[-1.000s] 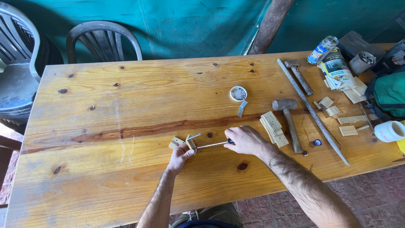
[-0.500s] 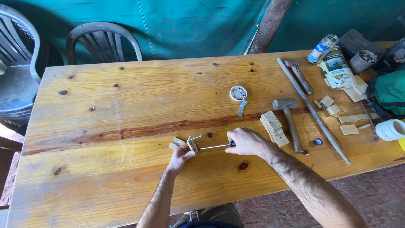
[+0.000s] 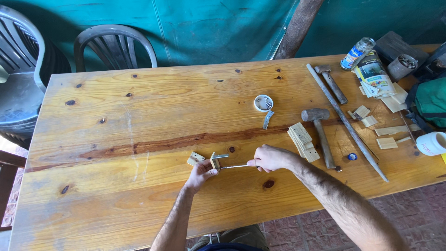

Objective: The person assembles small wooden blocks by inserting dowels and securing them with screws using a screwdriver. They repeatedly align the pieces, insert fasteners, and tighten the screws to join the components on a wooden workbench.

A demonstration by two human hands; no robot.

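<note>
My left hand [image 3: 202,171] pinches a small wooden block [image 3: 214,161] with a metal bracket on it, holding it against the wooden table [image 3: 139,121]. My right hand [image 3: 270,158] is closed around the handle of a screwdriver [image 3: 234,166], whose thin shaft points left into the block. A second small wooden block [image 3: 195,159] lies just left of my left hand.
A stack of wooden slats [image 3: 303,140] and a mallet [image 3: 318,130] lie right of my right hand. Farther right are a long metal rod [image 3: 346,122], a hammer [image 3: 331,82], wood scraps and a bottle [image 3: 357,53]. A small white dish [image 3: 263,102] sits mid-table. Two plastic chairs [image 3: 116,46] stand behind.
Both hands stay at the block with the screwdriver; the right hand has shifted only slightly. Nothing else on the table has moved.
</note>
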